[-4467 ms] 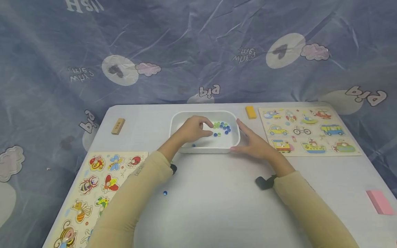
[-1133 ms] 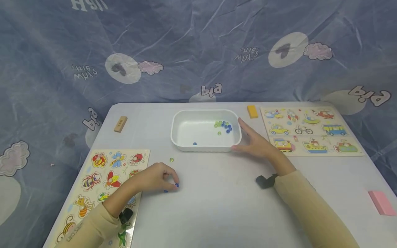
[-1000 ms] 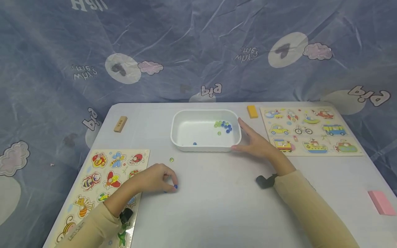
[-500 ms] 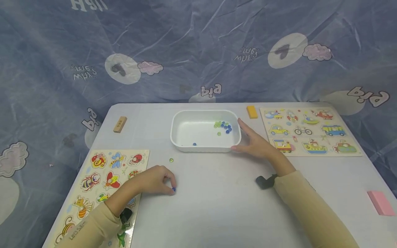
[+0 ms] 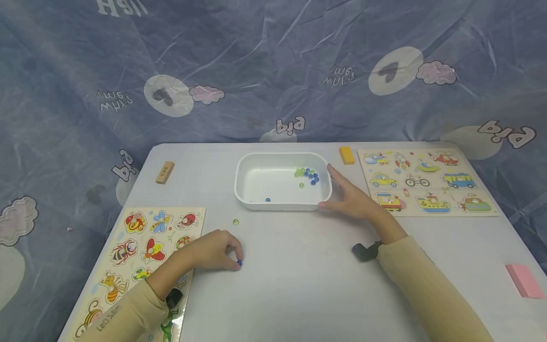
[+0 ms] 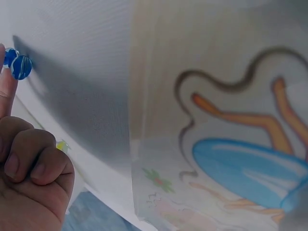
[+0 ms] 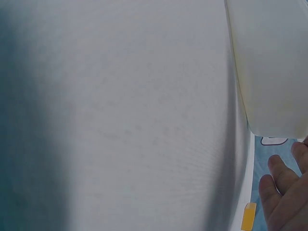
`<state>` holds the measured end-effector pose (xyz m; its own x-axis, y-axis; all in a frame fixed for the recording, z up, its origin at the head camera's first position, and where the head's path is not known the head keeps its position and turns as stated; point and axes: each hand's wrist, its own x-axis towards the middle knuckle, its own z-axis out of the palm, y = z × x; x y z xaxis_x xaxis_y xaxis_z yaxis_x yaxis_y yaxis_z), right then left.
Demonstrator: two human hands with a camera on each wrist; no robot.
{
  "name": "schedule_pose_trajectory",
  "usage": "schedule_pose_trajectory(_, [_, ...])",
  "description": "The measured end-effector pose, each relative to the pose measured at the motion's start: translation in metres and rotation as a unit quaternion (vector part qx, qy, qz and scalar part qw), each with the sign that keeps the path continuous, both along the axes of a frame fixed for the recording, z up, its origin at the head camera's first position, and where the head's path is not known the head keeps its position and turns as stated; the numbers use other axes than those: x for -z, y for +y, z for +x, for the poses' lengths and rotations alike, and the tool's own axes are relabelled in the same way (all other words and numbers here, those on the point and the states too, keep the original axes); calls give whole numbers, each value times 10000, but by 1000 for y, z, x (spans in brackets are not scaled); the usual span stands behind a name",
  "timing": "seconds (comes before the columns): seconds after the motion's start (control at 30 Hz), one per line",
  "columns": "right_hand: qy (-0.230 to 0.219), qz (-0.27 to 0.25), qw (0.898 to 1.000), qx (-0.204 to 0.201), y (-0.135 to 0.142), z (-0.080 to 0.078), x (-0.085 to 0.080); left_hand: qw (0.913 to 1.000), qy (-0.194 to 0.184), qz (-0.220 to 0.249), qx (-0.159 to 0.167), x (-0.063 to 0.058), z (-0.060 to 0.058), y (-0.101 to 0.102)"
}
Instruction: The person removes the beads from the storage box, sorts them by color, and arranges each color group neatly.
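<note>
Low over the table, my left hand (image 5: pixel 215 250) pinches a blue marble (image 5: pixel 239 262) between thumb and index finger. Its other fingers are curled in the left wrist view, where two blue marbles (image 6: pixel 20 67) sit together at the fingertips. My right hand (image 5: pixel 350 197) rests against the right end of the white tray (image 5: pixel 282 206), thumb at the near corner and index finger reaching along the side, fingers fairly straight. Inside the tray, several green marbles (image 5: pixel 301 185) and blue marbles (image 5: pixel 313 182) cluster at the right; one blue marble (image 5: pixel 268 200) lies apart near the front.
A green marble (image 5: pixel 236 222) lies loose before the tray. An insect puzzle board (image 5: pixel 198 219) is beneath the left forearm; a vehicle puzzle board (image 5: pixel 427 190) sits back right. Around the edges are a wooden block (image 5: pixel 165 172), a yellow block (image 5: pixel 347 155) and a pink block (image 5: pixel 525 281).
My left hand has come out of the tray to the table's near left; one blue marble is gone from the cluster. Lately its fingertips shifted slightly left and nearer. My right hand stays put.
</note>
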<state>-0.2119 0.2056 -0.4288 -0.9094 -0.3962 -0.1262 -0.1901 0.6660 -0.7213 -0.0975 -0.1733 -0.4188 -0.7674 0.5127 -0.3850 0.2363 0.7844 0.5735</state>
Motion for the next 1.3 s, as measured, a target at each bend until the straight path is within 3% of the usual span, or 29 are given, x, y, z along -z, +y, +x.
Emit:
schedule_pose_trajectory(0.5, [-4, -18, 10000, -35, 1, 1, -1, 10000, 62, -58, -16, -7, 0, 2])
schedule_pose_trajectory(0.7, [-13, -54, 10000, -34, 1, 1, -1, 9998, 190, 28, -55, -22, -7, 1])
schedule_pose_trajectory(1.03, [-41, -111, 9999, -33, 1, 1, -1, 9968, 651, 394, -246, -57, -34, 2])
schedule_pose_trajectory(1.3, [-55, -140, 9999, -39, 1, 1, -1, 9888, 1255, 619, -511, -61, -64, 12])
